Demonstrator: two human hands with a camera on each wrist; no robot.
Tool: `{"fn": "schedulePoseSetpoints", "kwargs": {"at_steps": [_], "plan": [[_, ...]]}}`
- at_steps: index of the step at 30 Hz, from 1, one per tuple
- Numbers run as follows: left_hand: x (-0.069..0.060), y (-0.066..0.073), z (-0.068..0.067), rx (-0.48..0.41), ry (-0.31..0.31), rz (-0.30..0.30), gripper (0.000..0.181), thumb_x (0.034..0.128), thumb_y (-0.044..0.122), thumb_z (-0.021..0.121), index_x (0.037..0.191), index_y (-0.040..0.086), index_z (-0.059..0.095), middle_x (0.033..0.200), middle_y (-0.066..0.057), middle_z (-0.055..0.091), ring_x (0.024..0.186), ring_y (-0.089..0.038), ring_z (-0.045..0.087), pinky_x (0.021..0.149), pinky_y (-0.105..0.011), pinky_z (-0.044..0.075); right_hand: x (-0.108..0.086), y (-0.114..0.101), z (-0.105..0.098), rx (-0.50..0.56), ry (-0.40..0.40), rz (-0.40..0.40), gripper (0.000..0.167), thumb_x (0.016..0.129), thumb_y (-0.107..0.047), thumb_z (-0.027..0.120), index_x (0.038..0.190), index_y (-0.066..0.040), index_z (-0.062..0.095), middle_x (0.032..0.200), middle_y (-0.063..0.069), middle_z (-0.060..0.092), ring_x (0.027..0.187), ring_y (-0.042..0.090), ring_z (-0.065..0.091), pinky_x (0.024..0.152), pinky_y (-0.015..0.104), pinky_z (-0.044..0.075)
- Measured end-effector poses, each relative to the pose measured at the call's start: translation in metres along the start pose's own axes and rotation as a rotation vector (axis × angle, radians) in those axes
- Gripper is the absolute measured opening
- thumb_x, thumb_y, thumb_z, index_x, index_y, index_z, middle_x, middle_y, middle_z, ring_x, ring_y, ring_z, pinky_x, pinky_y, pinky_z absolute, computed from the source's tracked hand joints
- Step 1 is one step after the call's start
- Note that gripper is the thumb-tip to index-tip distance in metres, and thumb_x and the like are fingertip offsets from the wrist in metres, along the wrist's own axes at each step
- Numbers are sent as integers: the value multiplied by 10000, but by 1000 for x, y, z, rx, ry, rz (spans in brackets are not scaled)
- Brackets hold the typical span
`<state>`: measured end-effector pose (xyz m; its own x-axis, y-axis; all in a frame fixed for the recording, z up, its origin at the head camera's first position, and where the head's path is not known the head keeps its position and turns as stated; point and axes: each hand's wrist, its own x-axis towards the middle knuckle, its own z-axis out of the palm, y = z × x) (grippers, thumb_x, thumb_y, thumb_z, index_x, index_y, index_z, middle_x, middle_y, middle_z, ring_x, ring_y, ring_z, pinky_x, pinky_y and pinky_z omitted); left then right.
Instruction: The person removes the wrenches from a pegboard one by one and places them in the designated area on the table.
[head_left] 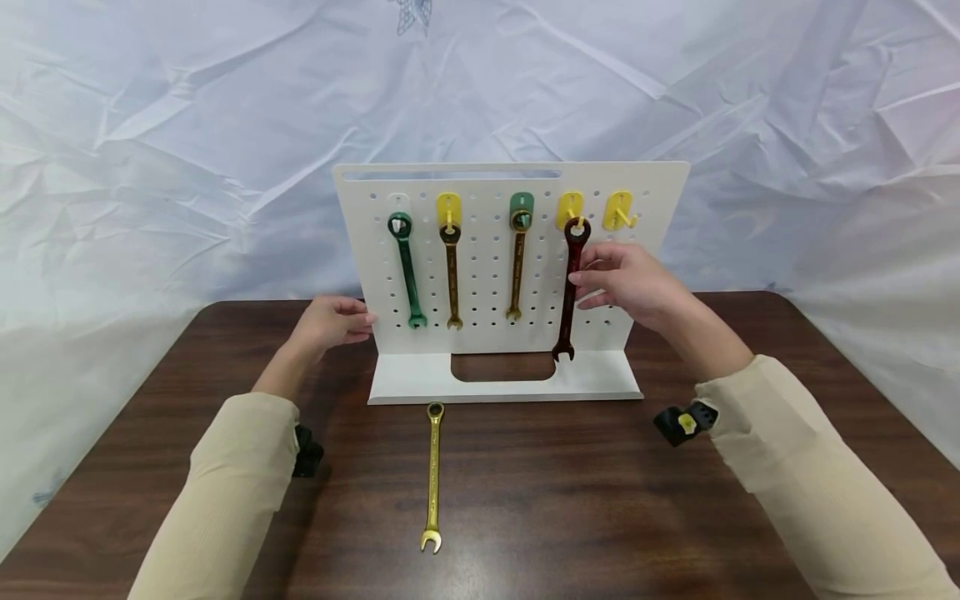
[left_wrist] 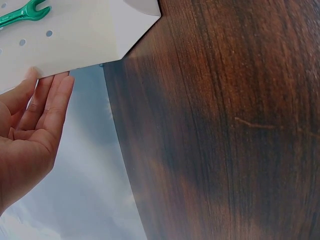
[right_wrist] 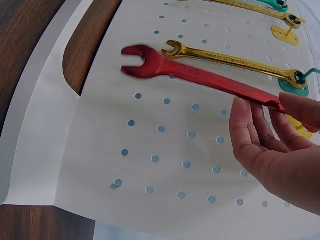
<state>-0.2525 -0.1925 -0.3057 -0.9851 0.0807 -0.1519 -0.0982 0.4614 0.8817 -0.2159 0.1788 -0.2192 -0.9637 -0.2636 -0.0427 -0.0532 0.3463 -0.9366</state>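
My right hand (head_left: pixel 626 282) pinches a red wrench (head_left: pixel 567 292) (right_wrist: pixel 195 75) between thumb and fingers. The wrench's ring end is at the yellow hook (head_left: pixel 570 208), its forked end pointing down. With thumb and fingers, my left hand (head_left: pixel 330 323) (left_wrist: pixel 35 130) holds the left edge of the white pegboard (head_left: pixel 487 275). On other hooks hang a green wrench (head_left: pixel 408 271) and two gold-coloured wrenches, one at the yellow hook (head_left: pixel 448 208) and one at the green hook (head_left: pixel 522 204).
A gold wrench (head_left: pixel 433 479) lies on the brown table (head_left: pixel 562 483) in front of the pegboard's base (head_left: pixel 412 379). At the board's right stands a yellow hook (head_left: pixel 618 211) with nothing on it. White cloth (head_left: pixel 187 167) hangs behind.
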Motion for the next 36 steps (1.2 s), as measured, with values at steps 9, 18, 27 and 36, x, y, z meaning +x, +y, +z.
{"fn": "schedulePoseSetpoints", "kwargs": {"at_steps": [9,18,27,36], "plan": [[1,0,0,-16,-8,4,309,924,121,552,1139,-101,540,1142,-252,537,1039,-376,553,871,-401,493,-5,-2,1,-7,0,-7,96,939,19,456,1011,80,442,903,94,540,771,160,585,782,382,537],[-1,0,0,-10,-10,2,323,923,140,556,1147,-92,542,1154,-243,535,1058,-360,550,883,-405,485,-9,-4,1,-80,10,-20,133,924,24,483,1029,104,470,897,128,578,720,204,633,754,347,547],[0,-1,0,-28,-15,3,333,914,140,568,1152,-92,538,1147,-243,546,1048,-360,554,882,-414,483,-14,-8,2,-95,14,-14,195,926,-18,513,1071,108,482,888,121,588,733,221,636,755,334,543],[0,-1,0,-17,-7,-11,331,915,143,566,1154,-84,542,1151,-240,545,1033,-339,565,883,-408,484,-16,-12,4,-113,27,-4,185,926,-15,513,1060,111,490,862,101,607,703,209,644,743,320,544]]}}
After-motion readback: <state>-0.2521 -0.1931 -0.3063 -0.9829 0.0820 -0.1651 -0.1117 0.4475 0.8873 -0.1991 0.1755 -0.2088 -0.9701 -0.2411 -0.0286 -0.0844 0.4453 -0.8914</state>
